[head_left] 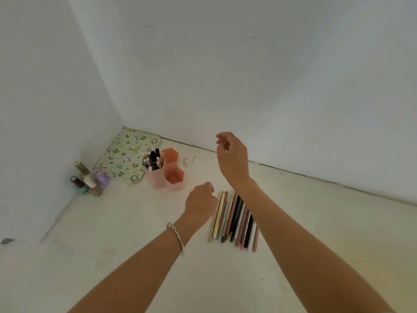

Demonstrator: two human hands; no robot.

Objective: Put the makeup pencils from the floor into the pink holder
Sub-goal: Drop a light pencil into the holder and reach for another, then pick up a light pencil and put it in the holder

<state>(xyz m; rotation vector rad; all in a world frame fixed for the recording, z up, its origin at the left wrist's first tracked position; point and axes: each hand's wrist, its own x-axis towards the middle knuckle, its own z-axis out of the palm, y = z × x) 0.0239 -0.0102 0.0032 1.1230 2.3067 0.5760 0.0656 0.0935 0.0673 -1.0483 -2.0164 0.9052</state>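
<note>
A row of pencils (234, 220) is laid on the floor (135, 222), near the pink holder (173, 177). The left hand (199, 205) is held at the row's top left end. Its fingers are curled under, so a grip cannot be told. The right hand (232, 154) is lifted, with fingers loosely bent and nothing seen in them.
</note>
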